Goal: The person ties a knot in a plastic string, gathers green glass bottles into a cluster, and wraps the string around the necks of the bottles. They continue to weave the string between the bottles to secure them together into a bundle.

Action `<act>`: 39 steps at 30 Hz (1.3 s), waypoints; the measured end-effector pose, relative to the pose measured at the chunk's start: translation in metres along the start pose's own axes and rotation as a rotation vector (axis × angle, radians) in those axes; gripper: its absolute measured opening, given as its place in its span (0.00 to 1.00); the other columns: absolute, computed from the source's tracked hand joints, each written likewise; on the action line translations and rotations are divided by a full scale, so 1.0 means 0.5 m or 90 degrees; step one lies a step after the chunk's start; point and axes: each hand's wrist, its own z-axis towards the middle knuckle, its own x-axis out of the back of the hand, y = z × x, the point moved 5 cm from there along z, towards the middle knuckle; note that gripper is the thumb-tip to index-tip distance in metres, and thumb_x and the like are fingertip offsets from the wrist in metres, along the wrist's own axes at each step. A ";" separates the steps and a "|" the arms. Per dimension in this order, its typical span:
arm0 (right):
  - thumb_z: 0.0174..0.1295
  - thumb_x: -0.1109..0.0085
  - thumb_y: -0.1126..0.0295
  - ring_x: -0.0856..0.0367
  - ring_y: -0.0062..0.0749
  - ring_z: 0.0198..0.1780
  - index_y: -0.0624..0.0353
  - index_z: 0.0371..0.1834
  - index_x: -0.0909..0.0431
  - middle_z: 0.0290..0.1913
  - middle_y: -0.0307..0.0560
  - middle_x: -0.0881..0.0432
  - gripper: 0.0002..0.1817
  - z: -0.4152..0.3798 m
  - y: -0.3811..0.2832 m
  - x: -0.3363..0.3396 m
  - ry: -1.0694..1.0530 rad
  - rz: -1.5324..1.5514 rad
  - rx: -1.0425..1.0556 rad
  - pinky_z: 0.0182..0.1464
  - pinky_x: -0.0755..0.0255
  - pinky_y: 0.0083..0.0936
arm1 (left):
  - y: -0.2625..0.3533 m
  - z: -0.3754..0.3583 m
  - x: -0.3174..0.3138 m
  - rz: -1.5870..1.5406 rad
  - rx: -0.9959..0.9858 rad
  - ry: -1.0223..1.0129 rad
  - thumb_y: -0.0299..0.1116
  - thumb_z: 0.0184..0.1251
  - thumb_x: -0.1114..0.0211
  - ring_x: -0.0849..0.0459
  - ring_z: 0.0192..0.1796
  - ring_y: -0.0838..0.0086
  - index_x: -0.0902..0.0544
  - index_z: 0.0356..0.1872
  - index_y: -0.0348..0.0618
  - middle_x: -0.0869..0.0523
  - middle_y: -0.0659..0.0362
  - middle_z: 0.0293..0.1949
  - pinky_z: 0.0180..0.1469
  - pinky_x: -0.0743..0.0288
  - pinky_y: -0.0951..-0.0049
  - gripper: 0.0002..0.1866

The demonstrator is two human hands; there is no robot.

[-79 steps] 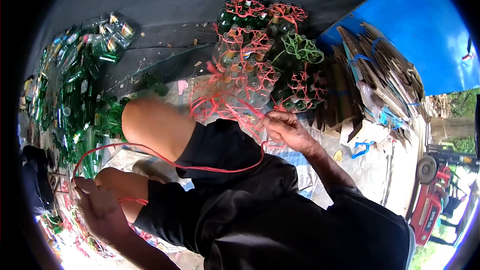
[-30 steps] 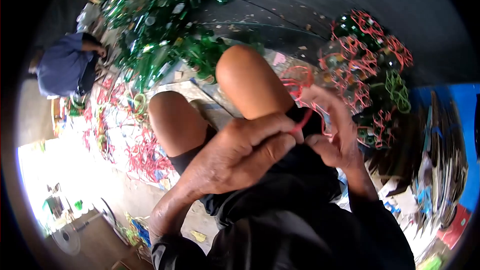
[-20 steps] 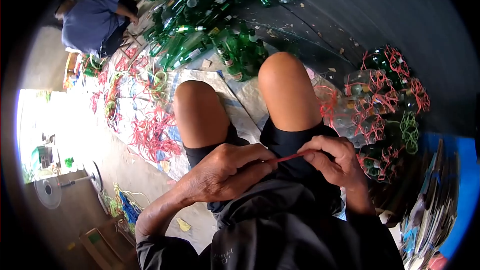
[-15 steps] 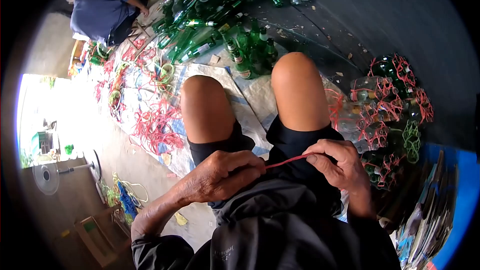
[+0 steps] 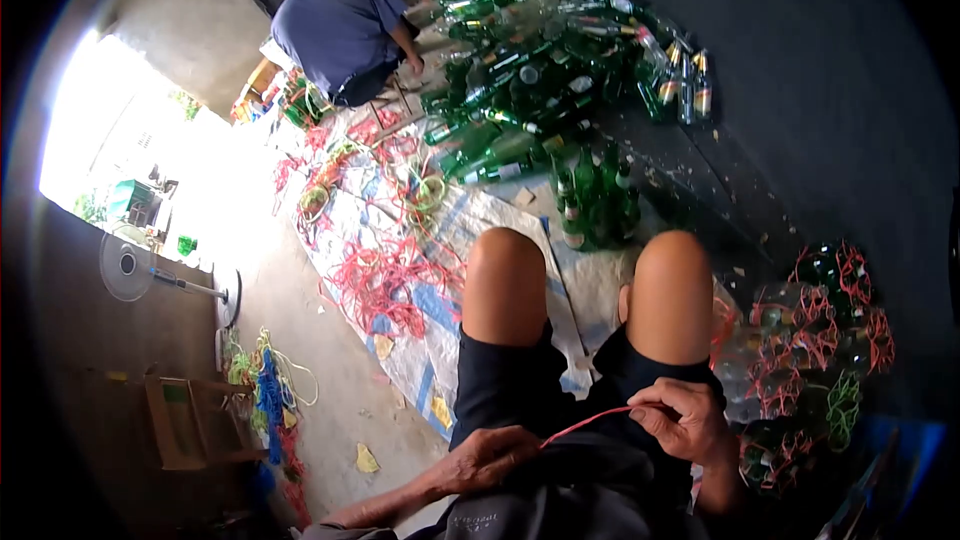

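A thin red string [image 5: 590, 422] runs between my two hands, above my lap. My left hand [image 5: 492, 460] is closed on its lower end, low in the head view. With thumb and fingers pinched, my right hand [image 5: 685, 422] grips the other end, near my right knee. The string bows slightly between them. Beyond my knees, a cluster of green bottles [image 5: 597, 200] stands upright on the woven sheet [image 5: 450, 260].
A large heap of green bottles [image 5: 540, 70] lies ahead. Another person [image 5: 340, 25] sits at the far left. Tangled red string [image 5: 380, 285] covers part of the sheet. String-tied bottle bundles [image 5: 800, 340] are at my right. A fan [image 5: 127, 265] stands left.
The head view has shifted, so my knees and hands appear lower and further right. Both hands still hold the red string, which now slopes and bows more.
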 end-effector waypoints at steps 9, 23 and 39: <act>0.68 0.26 0.64 0.12 0.27 0.36 0.63 0.47 0.15 0.34 0.44 0.15 0.14 0.016 0.012 0.015 -0.043 0.035 -0.046 0.39 0.20 0.25 | 0.049 0.019 -0.013 -0.140 0.062 0.122 0.38 0.83 0.38 0.20 0.42 0.83 0.15 0.53 0.38 0.16 0.65 0.36 0.46 0.26 0.76 0.13; 0.64 0.36 0.77 0.28 0.21 0.32 0.72 0.59 0.22 0.33 0.42 0.20 0.20 0.012 -0.238 0.225 0.375 -0.162 0.256 0.42 0.33 0.21 | 0.116 0.047 -0.006 -0.059 -0.091 0.115 0.36 0.84 0.41 0.19 0.41 0.77 0.16 0.51 0.35 0.15 0.57 0.35 0.44 0.24 0.70 0.13; 0.68 0.33 0.65 0.28 0.22 0.33 0.74 0.65 0.26 0.34 0.42 0.21 0.28 0.068 -0.321 0.234 0.483 -0.381 0.411 0.47 0.32 0.25 | 0.149 0.110 0.007 -0.069 -0.185 0.088 0.31 0.81 0.36 0.15 0.37 0.75 0.16 0.49 0.35 0.13 0.57 0.35 0.40 0.24 0.74 0.09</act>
